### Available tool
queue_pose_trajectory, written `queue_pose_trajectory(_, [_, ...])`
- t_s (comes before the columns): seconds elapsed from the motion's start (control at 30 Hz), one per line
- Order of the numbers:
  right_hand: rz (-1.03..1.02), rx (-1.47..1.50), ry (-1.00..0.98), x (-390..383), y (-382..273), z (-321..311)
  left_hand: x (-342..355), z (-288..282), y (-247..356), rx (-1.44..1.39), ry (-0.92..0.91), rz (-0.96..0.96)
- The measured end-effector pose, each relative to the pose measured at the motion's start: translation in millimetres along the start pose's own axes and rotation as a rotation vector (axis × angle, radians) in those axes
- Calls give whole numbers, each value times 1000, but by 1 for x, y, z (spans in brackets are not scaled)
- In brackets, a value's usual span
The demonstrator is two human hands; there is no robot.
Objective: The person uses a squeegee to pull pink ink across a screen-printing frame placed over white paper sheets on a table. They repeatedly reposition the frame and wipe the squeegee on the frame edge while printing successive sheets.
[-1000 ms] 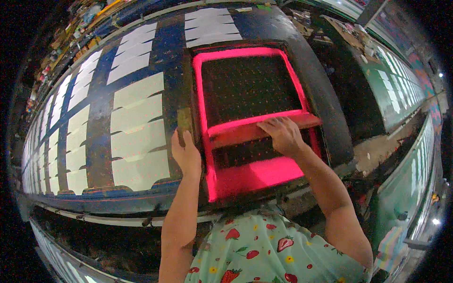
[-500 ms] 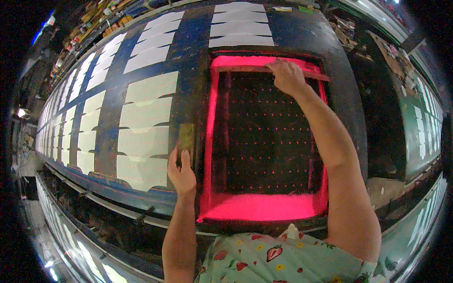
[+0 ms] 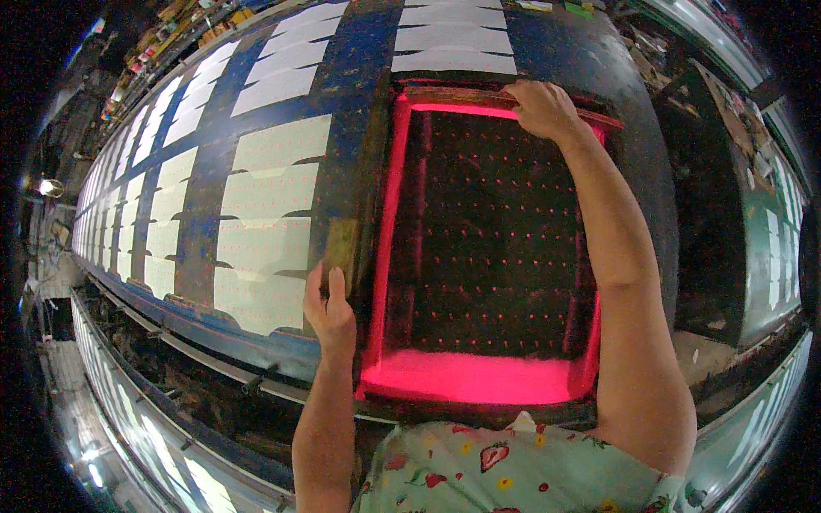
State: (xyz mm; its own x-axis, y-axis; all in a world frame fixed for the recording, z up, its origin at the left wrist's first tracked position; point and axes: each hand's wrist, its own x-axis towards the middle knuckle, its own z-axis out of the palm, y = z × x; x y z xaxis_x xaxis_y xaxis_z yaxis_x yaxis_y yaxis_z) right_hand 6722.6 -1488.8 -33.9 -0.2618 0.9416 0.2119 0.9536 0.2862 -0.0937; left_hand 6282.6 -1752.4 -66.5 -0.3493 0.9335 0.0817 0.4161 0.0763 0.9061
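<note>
A framed printing screen [image 3: 496, 239] lies on the dark table, its dotted dark mesh bordered by bright pink ink [image 3: 470, 376], thickest along the near end. My right hand [image 3: 543, 111] is closed on a pink-stained squeegee [image 3: 466, 96] at the screen's far end, with that arm stretched along the right side. My left hand [image 3: 332, 303] grips a worn yellowish wooden piece [image 3: 344, 239] beside the screen's left side, its fingers wrapped at the lower part.
Pale printed pieces with pink dots [image 3: 265, 231] lie in rows along the long blue table [image 3: 214, 128]. A green table [image 3: 761, 256] with more pieces stands at the right. Cluttered shelves [image 3: 180, 38] run at the far left, and a metal rail [image 3: 222, 363] follows the near edge.
My right hand has pushed the squeegee from the middle of the screen to its far end, uncovering the dotted mesh behind it. My left hand stays at the left side.
</note>
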Motion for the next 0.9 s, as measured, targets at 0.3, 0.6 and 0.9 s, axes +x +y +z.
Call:
queue_pose_trajectory(0.3, [-68,-7,-238,-107,-77,-37,4,2,-16,67,-10,20])
queue_pose_trajectory(0.6, [-55,100,-264,-304,-214,-72,6,9,-31,8,37,126])
queue_pose_trajectory(0.9, [-17,131,-237,-413,-299,-93,4,0,-16,113,-2,68])
